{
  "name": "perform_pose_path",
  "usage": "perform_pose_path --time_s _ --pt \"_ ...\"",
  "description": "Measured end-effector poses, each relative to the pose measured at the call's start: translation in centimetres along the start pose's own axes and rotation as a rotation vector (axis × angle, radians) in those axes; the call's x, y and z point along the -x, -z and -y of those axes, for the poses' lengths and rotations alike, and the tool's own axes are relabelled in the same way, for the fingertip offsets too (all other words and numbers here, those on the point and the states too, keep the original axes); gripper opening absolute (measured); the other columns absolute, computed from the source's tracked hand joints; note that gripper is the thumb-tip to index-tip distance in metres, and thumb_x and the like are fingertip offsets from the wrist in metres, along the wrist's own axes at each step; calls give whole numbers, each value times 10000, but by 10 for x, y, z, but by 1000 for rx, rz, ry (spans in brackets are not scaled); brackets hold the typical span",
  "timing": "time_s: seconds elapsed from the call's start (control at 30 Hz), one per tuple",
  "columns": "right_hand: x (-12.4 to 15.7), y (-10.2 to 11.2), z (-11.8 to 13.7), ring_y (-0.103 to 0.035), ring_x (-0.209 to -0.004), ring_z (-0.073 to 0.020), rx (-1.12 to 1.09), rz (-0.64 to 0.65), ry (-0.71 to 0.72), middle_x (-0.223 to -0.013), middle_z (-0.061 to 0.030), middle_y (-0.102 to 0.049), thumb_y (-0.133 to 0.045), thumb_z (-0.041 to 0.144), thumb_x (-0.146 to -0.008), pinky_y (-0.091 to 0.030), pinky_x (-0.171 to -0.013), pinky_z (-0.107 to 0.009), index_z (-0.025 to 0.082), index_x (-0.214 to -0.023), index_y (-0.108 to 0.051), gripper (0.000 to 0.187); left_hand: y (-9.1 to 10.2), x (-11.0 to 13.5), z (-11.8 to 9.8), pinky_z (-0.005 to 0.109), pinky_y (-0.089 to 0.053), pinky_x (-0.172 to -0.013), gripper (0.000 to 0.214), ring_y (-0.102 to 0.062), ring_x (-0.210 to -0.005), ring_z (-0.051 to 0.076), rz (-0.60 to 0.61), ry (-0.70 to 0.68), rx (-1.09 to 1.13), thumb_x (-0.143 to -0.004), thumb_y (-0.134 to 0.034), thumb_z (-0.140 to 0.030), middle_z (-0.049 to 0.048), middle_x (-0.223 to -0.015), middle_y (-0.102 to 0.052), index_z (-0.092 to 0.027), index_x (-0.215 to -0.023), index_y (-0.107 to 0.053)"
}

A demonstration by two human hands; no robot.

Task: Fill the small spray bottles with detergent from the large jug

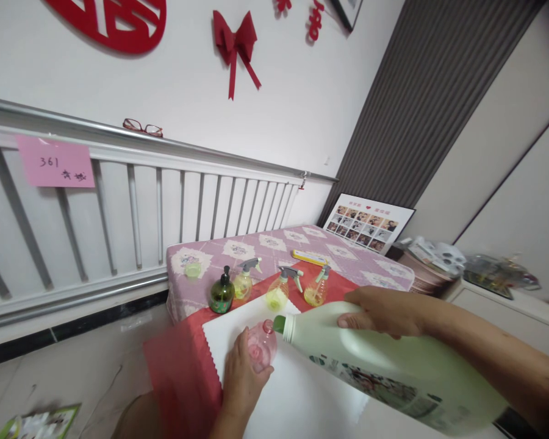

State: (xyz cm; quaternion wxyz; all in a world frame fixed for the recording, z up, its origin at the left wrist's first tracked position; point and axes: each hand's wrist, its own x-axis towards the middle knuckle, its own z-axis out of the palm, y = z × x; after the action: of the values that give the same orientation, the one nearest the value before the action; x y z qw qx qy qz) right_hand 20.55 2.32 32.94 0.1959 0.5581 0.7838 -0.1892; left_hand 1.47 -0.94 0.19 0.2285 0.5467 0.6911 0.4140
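Gripping the pink bottle (pixel 260 350) over the white mat (pixel 293 390), the left hand (pixel 244 378) curls round it; the right hand (pixel 379 311) clasps the big green jug (pixel 375 347), tipped above the mat, its spout (pixel 279 324) at the bottle's neck (pixel 268 326)!

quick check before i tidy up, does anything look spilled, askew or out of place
No spill shows. The glasses look out of place: they seem perched on the narrow pipe above the radiator, where they might get knocked off.
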Motion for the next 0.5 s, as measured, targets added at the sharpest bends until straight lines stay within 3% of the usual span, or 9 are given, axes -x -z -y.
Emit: perform_pose_path --time_s 0.5 --pt "-2 2 1 -575 -577 -146 -2 -1 -6 -858 -80 -620 -480 569 -868 -410 -449 -248 149 -894 -543 425 2 1 0 348 -364 -1115 907 -474 -1344 270 5 4 6 -642 -729 -238 139 -1463 -494 -160 -1429 -285"
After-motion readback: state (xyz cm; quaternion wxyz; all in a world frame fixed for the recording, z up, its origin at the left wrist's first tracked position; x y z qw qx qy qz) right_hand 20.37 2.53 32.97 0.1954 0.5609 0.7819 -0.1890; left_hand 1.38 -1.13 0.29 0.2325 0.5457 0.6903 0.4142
